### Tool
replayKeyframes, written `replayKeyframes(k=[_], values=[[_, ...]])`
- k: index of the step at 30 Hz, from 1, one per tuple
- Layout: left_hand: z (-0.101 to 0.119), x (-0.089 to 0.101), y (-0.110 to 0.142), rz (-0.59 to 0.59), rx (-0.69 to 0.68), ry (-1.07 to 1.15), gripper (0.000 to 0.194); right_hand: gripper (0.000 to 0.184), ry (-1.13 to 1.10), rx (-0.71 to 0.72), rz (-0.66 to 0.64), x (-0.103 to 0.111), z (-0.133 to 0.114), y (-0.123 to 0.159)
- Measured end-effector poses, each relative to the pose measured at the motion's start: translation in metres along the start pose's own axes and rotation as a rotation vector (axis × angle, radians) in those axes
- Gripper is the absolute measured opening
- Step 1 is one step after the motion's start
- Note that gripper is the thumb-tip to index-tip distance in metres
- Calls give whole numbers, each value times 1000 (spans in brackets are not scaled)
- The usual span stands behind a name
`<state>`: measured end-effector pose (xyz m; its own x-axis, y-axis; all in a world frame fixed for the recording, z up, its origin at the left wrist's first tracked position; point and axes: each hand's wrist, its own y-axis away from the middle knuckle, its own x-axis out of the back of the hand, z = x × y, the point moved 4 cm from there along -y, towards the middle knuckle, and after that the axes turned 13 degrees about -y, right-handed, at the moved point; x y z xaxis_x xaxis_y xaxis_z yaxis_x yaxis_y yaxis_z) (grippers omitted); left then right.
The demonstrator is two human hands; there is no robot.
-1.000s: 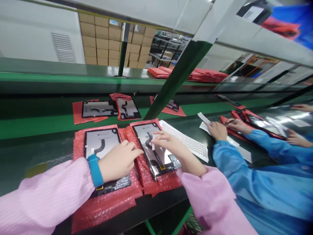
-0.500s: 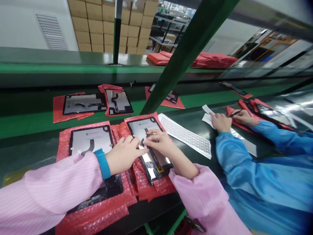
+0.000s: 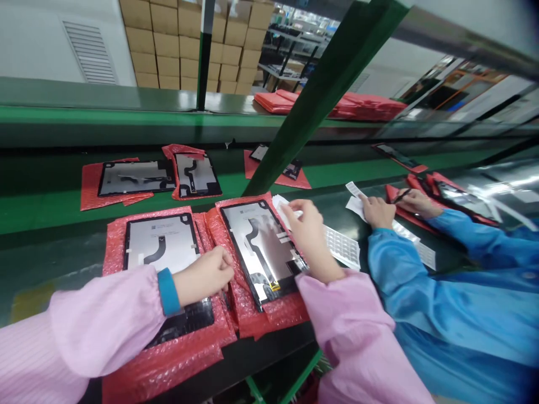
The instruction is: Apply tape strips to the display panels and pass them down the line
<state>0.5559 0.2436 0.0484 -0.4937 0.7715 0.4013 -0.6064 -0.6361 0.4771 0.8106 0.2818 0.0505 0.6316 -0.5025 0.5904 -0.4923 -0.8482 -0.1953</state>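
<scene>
My right hand [image 3: 309, 235] is over the near-left end of a white sheet of labels [image 3: 343, 247], its fingers bent but apart. Whether a fingertip touches the sheet I cannot tell. My left hand [image 3: 207, 275] is closed, fingers curled, above the gap between two tablet screen panels; anything in its fingers is hidden. The right panel [image 3: 269, 247] lies back side up on red bubble wrap [image 3: 244, 303], a black flex cable [image 3: 261, 255] with a yellow end along it. A similar left panel [image 3: 147, 241], partly covered by my left forearm, lies on its own red wrap.
More panels [image 3: 138, 178] on red wrap lie on the green belt behind. A slanted green post [image 3: 311, 95] crosses in front of me. At right, a co-worker's blue sleeves [image 3: 404, 286] and hands [image 3: 379, 212] are near label strips. Red bags [image 3: 366, 105] sit on the back ledge.
My right hand has left the right panel's cable and moved right to the label sheet. My left hand has drawn back leftward and down, its fingers now curled.
</scene>
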Motion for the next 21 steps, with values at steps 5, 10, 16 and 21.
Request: replayKeyframes(k=[5,10,16,21], values=[[-6,-8,-13,-180,139,206,37,24,34,-191,-222,39,38,8],[-19,-14,-33,-213,219,284,38,17,16,-205,-284,43,46,31],[-26,-15,-45,-225,249,344,23,15,36,-168,-276,39,44,30],[-27,-19,-56,-165,220,443,33,17,53,-173,-238,41,51,27]])
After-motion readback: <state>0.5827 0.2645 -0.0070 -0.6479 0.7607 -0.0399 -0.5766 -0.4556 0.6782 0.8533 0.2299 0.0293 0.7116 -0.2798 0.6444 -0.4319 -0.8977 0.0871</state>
